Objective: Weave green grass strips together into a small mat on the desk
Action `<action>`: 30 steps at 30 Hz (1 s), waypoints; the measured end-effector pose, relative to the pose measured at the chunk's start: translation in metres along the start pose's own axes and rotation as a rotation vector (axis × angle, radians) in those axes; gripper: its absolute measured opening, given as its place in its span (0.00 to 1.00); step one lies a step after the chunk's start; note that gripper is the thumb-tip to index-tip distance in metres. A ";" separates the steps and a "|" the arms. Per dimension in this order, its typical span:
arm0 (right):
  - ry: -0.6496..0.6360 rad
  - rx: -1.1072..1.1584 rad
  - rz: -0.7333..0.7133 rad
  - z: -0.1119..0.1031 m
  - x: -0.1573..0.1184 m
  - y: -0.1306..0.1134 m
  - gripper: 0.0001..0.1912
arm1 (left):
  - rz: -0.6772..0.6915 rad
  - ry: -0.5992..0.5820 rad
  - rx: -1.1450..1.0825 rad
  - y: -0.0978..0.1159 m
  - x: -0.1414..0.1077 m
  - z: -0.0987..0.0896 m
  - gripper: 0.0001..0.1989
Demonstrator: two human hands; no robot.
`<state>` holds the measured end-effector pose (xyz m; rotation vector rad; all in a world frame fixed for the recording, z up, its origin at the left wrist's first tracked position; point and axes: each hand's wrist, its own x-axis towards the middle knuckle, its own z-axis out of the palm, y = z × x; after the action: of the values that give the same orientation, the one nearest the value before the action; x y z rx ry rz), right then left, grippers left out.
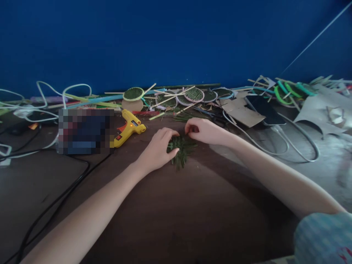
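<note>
A small piece of woven dark green strips [180, 151] lies on the brown table, its loose ends fanning toward the front and right. My left hand [161, 148] rests at its left side, thumb and fingers around the left edge, holding it. At the upper right of the piece is my right hand [199, 130], its fingers curled together near the strips. Whatever lies between those fingertips is too small to make out.
A yellow glue gun [128, 128] lies left of my hands, beside a blurred-out object [85, 131] and black cables. Round woven pieces [194, 94] and strips line the blue wall. A phone [265, 110] with a white cable is at the right.
</note>
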<state>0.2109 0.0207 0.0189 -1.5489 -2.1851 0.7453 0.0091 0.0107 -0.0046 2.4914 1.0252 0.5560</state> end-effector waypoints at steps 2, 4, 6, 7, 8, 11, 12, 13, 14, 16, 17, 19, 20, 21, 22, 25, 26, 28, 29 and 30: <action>0.087 -0.010 -0.043 0.003 -0.005 -0.003 0.07 | -0.015 0.011 -0.005 0.000 0.000 0.000 0.15; 0.162 0.003 -0.095 0.008 -0.009 -0.005 0.07 | -0.020 0.017 -0.008 0.000 0.000 0.000 0.15; 0.182 0.021 -0.157 0.015 -0.013 -0.005 0.07 | -0.015 0.026 -0.009 0.000 -0.001 0.001 0.15; 0.186 0.032 -0.176 0.019 -0.015 -0.005 0.05 | -0.011 0.035 -0.009 0.000 -0.001 0.001 0.16; 0.185 0.027 -0.186 0.022 -0.016 -0.004 0.04 | -0.006 0.045 -0.011 0.000 -0.001 0.001 0.16; 0.189 0.007 -0.203 0.030 -0.015 -0.001 0.03 | 0.011 0.069 -0.015 -0.001 -0.001 0.002 0.16; 0.192 0.003 -0.208 0.031 -0.015 0.000 0.03 | 0.013 0.073 -0.016 -0.001 -0.001 0.003 0.16; 0.196 0.002 -0.214 0.032 -0.014 0.001 0.03 | 0.014 0.074 -0.015 -0.002 -0.001 0.003 0.16; 0.201 0.002 -0.220 0.033 -0.014 0.002 0.03 | 0.014 0.075 -0.014 -0.002 -0.001 0.003 0.17; 0.214 0.007 -0.233 0.034 -0.013 0.004 0.03 | 0.013 0.078 -0.012 -0.003 -0.001 0.003 0.17; 0.218 0.012 -0.238 0.034 -0.013 0.005 0.03 | 0.013 0.079 -0.010 -0.003 -0.001 0.004 0.17; 0.227 0.022 -0.244 0.035 -0.013 0.006 0.04 | 0.013 0.084 -0.009 -0.003 -0.002 0.004 0.18; 0.229 0.025 -0.244 0.036 -0.013 0.006 0.04 | 0.012 0.086 -0.008 -0.003 -0.002 0.004 0.18; 0.230 0.027 -0.242 0.036 -0.013 0.007 0.04 | 0.010 0.090 -0.009 -0.003 -0.002 0.004 0.18; 0.229 0.028 -0.242 0.036 -0.013 0.007 0.04 | 0.007 0.092 -0.010 -0.003 -0.002 0.004 0.18; 0.226 0.032 -0.244 0.036 -0.013 0.007 0.04 | -0.001 0.091 -0.015 -0.003 -0.002 0.005 0.18; 0.228 0.034 -0.246 0.036 -0.013 0.007 0.04 | -0.001 0.091 -0.014 -0.003 -0.002 0.005 0.18; 0.236 0.032 -0.249 0.035 -0.012 0.006 0.05 | -0.002 0.088 -0.007 -0.003 -0.002 0.004 0.18; 0.239 0.029 -0.252 0.035 -0.013 0.006 0.05 | -0.002 0.089 -0.001 -0.002 -0.002 0.004 0.18; 0.242 0.026 -0.255 0.035 -0.013 0.006 0.05 | -0.002 0.089 0.004 -0.002 -0.002 0.004 0.17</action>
<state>0.1996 0.0029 -0.0128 -1.2432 -2.1275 0.4783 0.0088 0.0101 -0.0096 2.4885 1.0628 0.6696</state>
